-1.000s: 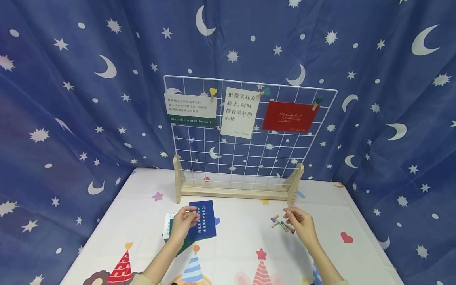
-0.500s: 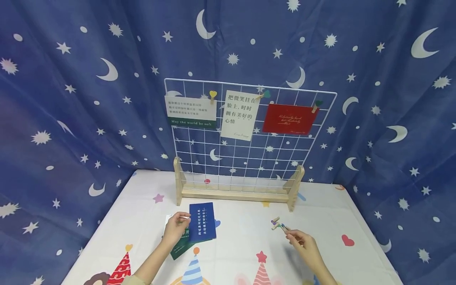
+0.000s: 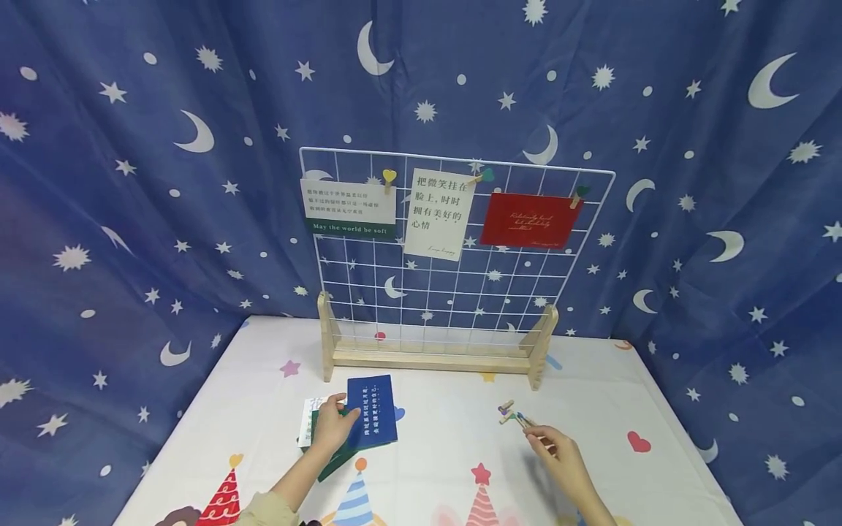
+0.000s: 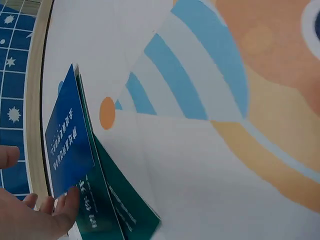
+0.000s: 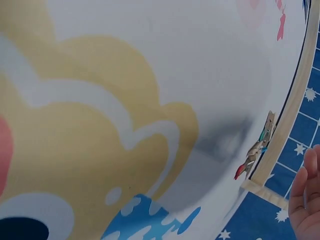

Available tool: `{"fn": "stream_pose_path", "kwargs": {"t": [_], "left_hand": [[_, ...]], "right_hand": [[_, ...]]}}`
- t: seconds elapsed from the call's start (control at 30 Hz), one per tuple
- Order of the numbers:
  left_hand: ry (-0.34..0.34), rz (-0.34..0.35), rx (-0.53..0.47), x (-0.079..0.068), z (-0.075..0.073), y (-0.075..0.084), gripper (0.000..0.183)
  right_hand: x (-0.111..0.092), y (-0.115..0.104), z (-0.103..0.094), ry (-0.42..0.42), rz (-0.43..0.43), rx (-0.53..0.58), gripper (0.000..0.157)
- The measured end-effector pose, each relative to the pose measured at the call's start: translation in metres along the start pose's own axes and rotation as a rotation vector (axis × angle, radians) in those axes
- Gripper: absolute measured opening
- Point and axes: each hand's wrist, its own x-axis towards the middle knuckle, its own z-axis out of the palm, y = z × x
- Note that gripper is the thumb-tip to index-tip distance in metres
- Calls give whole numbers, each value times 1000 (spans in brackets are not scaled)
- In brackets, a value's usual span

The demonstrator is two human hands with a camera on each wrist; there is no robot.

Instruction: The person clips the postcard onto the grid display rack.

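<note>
My left hand (image 3: 332, 429) lies over a small pile of cards at the left of the table. Its thumb is at the edge of the blue card (image 3: 379, 409), and its fingers reach over the dark green cards (image 4: 102, 210) and a white card (image 3: 306, 420). In the left wrist view the fingers (image 4: 62, 207) are beside the blue card's edge, not closed round it. My right hand (image 3: 558, 453) has its fingertips at a few small wooden clothespins (image 3: 506, 413). In the right wrist view the clothespins (image 5: 257, 142), one with a red end, lie apart from the loosely bent fingers (image 5: 300, 192).
Behind the hands stands a white wire grid (image 3: 427, 288) on a wooden base (image 3: 430, 359). Clothespins hold a white-and-green card (image 3: 349, 204), a white card (image 3: 434, 219) and a red card (image 3: 529, 223) on it. A blue starry curtain (image 3: 230, 270) surrounds the patterned tablecloth (image 3: 441, 431).
My left hand drew back left off the blue card, then moved right again to its edge. My right hand lowered toward the clothespins and has stayed there since half a second ago.
</note>
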Motion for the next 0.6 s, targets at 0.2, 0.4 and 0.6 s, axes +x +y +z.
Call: {"fn": "stream_pose_path", "kwargs": {"t": [0.2,0.4,0.6], "left_hand": [[57,18,94,13,12,4,66],[47,-30,165,22,20,7,92],[-60,-88,245,17,29,12,118]], "right_hand": [[5,-2,5,-23,-13,-27,9],[8,1,8,-57,12,-50,12],[15,9,14,-46,30,-37,14]]}}
